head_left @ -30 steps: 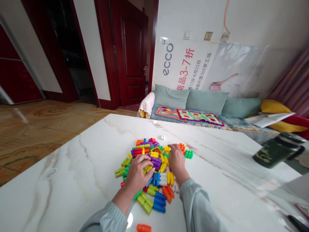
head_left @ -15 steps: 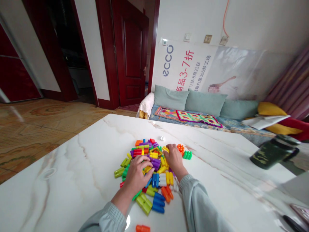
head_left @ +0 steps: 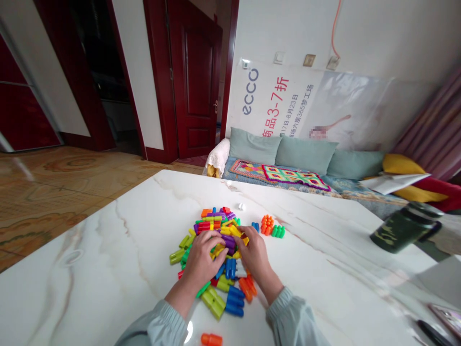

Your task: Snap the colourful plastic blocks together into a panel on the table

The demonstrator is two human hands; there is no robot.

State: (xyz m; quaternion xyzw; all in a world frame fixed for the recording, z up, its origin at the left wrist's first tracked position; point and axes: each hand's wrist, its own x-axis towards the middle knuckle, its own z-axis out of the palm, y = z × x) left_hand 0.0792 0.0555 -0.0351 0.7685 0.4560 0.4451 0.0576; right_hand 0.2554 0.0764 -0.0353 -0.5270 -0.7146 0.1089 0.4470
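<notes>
A heap of colourful plastic building blocks lies on the white marble-look table [head_left: 118,283]. My left hand [head_left: 203,257] rests over its left side, fingers curved and thumb apart, with yellow pieces showing beneath. On the opposite side, my right hand [head_left: 255,252] cups the edge, thumb and fingers apart beside yellow blocks. Between the hands sits a purple block [head_left: 229,242]. Nearer me are a blue block [head_left: 235,302], a lime-green block [head_left: 213,302] and an orange block [head_left: 248,287]. My palms hide part of the heap.
Orange [head_left: 267,225] and green [head_left: 278,231] blocks stand right of the heap, near a small blue one [head_left: 255,226]. A single orange piece [head_left: 212,339] lies at the front. A dark green mug [head_left: 405,228] stands far right. Behind the table is a sofa [head_left: 306,154].
My right hand has drawn left and toward me, in against the heap. A small blue block now shows where that hand was. My left hand has hardly moved.
</notes>
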